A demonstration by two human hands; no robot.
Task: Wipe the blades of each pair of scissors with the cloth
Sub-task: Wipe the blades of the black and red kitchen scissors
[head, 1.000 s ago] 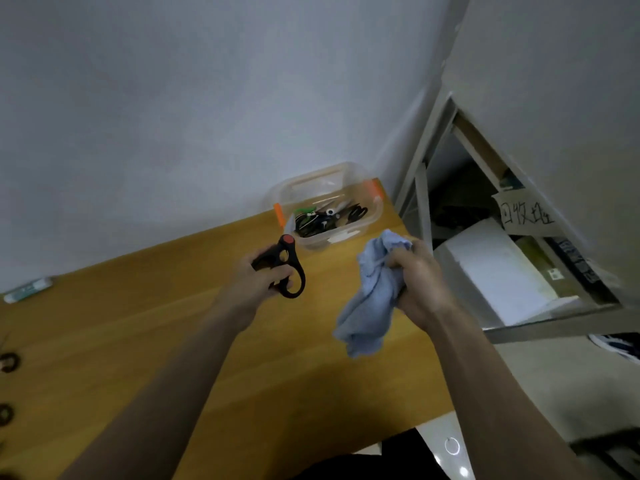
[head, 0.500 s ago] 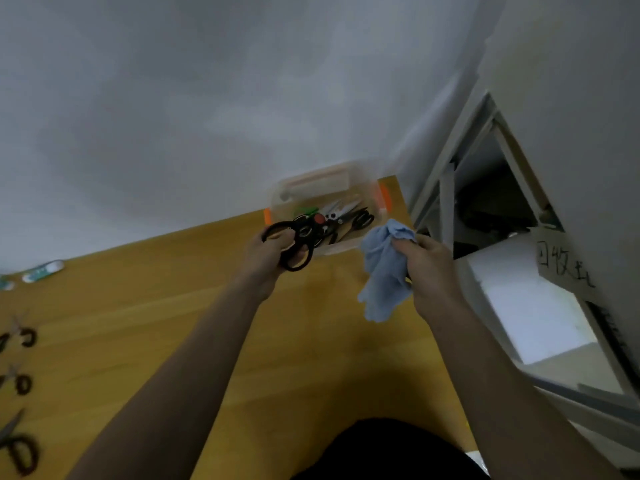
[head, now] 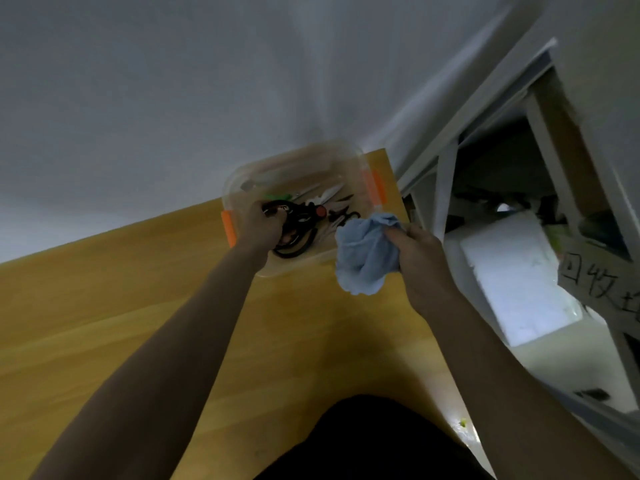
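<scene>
Compared with half a second ago, I see the view has tipped up and closed in on the far end of the wooden table [head: 104,306], so the loose scissors at the left edge have dropped out of frame, and the left hand has carried its pair forward from just in front of the clear plastic box [head: 249,174] to inside it. That box, with orange clips on both ends, sits just above the middle of the frame against the grey wall [head: 173,81], with a shelf unit [head: 540,188] filling the right side. My left hand [head: 258,226] is curled around the handles of the black scissors [head: 298,230], which lie in the box on top of several other pairs [head: 332,199]; their red pivot points right. My right hand [head: 420,258] grips the bunched blue cloth [head: 363,258], held just right of the box's near corner, close beside the black scissors but not touching them.
</scene>
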